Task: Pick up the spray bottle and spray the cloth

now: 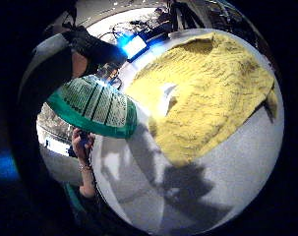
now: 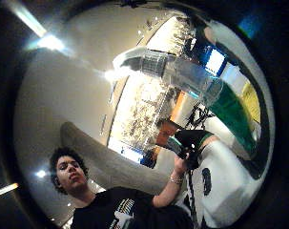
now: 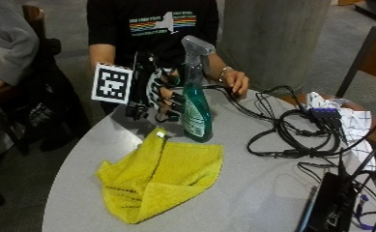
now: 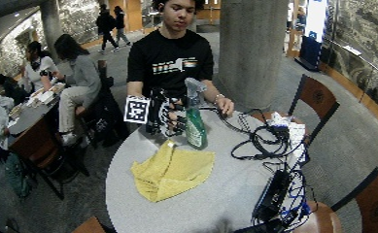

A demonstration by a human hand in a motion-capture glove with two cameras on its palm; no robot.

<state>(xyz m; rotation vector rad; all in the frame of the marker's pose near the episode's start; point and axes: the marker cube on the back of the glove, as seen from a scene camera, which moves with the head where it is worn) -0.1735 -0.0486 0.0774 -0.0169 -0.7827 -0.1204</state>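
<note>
Green liquid fills the lower body of the spray bottle (image 3: 195, 108), which stands upright at the back of the round grey tabletop (image 3: 252, 193), its long axis vertical and its base just beside the far corner of the yellow cloth (image 3: 158, 179). The grey trigger head sits on top, and in the outside view its nozzle points to the picture's right, away from your gloved right hand (image 3: 165, 96). Your fingers are curled round the bottle's neck and upper body from the side. Whether the base still touches the tabletop or is slightly raised you cannot tell; the cloth's raised corner crowds that spot.

The cloth lies crumpled and partly folded near the tabletop's front edge. In the little-finger palm view the bottle's ribbed green body fills the space next to the palm, with the cloth spread beyond it. Your trigger finger is hidden behind the bottle. Your bare left hand (image 3: 236, 82) rests on a black cable (image 3: 284, 130) at the back edge; that cable tangle trails across the far side.
</note>
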